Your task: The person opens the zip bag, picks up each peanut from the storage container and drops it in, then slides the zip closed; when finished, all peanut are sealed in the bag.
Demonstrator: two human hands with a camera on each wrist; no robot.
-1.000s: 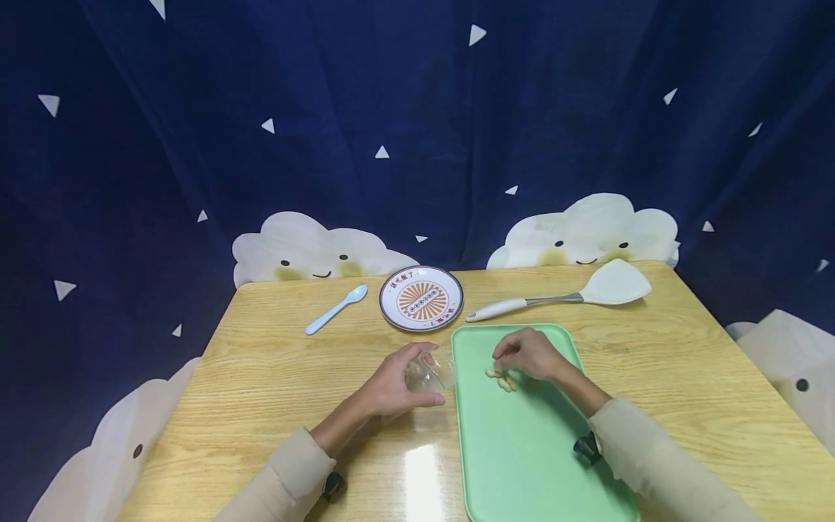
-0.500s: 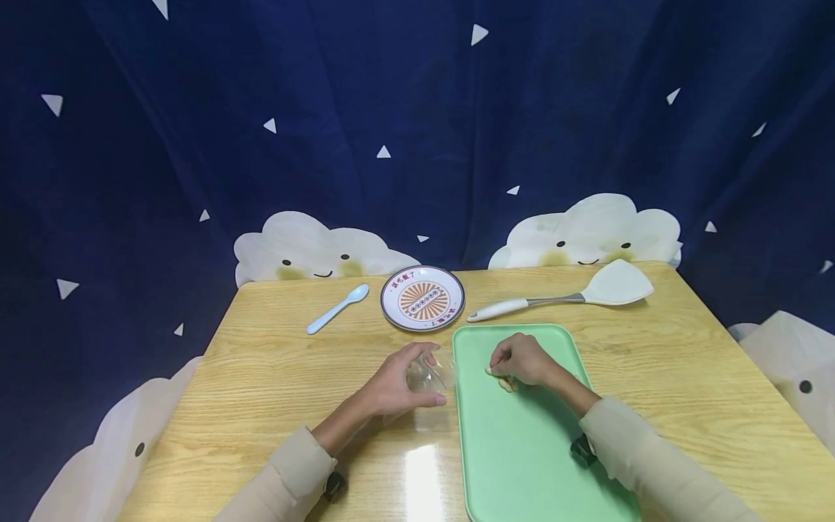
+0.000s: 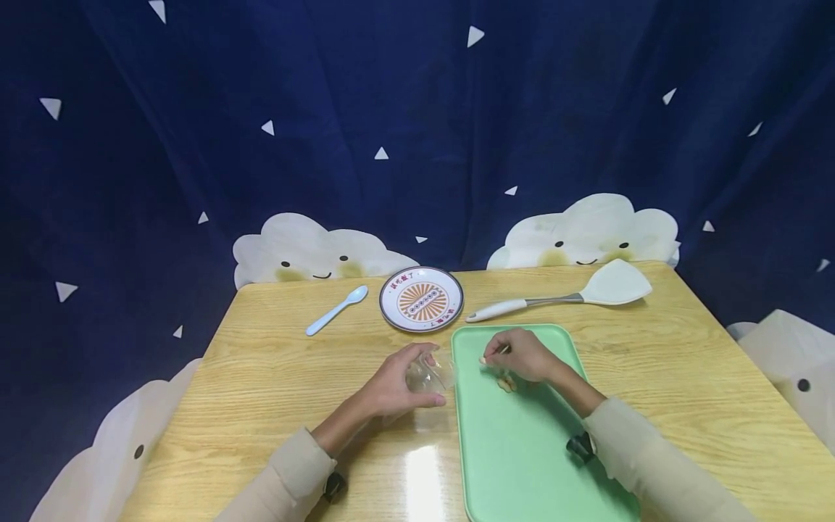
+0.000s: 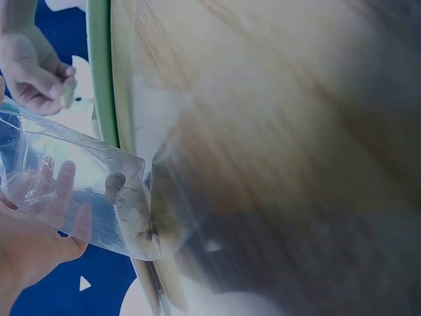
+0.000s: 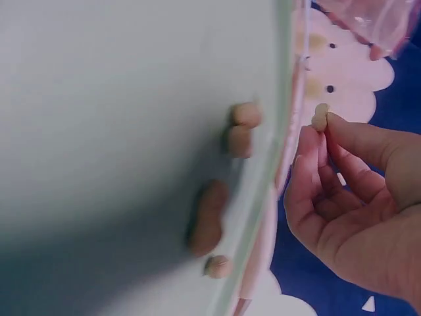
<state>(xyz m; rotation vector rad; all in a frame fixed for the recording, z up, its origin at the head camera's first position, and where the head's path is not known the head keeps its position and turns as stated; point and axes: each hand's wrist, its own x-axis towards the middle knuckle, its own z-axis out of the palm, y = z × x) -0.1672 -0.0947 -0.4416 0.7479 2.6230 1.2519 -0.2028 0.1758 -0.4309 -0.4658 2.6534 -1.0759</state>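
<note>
My left hand (image 3: 390, 384) grips a clear plastic bag (image 3: 422, 375) just left of the green tray (image 3: 522, 457). Through the film in the left wrist view, peanuts (image 4: 131, 207) show at the bag's bottom end. Over the tray, thumb and fingertips of my right hand (image 3: 525, 355) pinch one peanut in its shell (image 5: 320, 117), lifted above the tray surface. Below that hand lie several unshelled peanuts (image 5: 209, 220), partly covered by it in the head view.
Behind the tray lies a white-headed spatula (image 3: 613, 284). A round patterned plate (image 3: 422, 299) and a light blue spoon (image 3: 335, 310) sit toward the back of the wooden table (image 3: 261, 377). A dark blue curtain (image 3: 417, 94) hangs behind.
My right hand has dipped to the peanuts, picked one up and risen slightly, with the peanut now toward the left. The left hand and bag have stayed put.
</note>
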